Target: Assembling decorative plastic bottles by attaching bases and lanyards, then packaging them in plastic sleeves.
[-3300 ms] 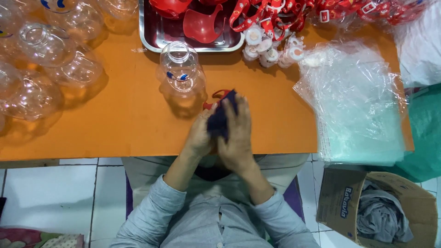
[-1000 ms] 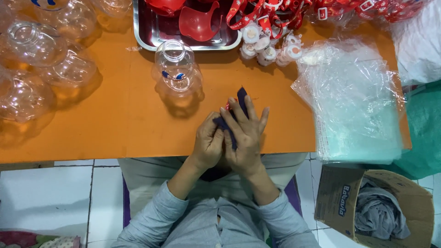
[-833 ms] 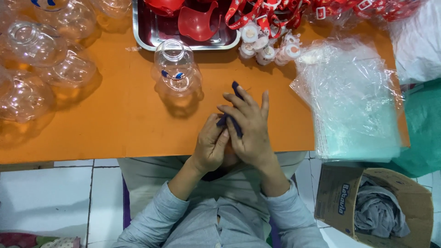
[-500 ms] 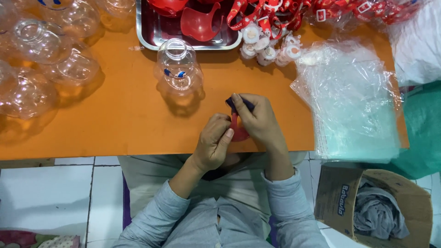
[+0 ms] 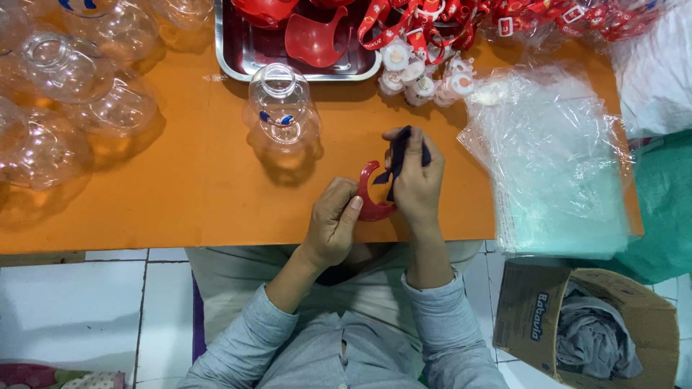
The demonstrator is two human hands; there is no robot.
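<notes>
Clear plastic bottle (image 5: 280,108) just beyond hands, plastic bags (image 5: 555,158) rightward

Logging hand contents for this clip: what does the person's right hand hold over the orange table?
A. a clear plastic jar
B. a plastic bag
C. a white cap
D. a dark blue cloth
D: the right hand pinches a dark blue cloth against the curved red plastic piece gripped by the left hand.

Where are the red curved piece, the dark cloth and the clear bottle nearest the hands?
red curved piece (image 5: 366,189), head view, on the arc's left edge.
dark cloth (image 5: 398,148), head view, on the fold above the right hand's fingers.
clear bottle (image 5: 280,112), head view, on its shoulder below the open neck.
</notes>
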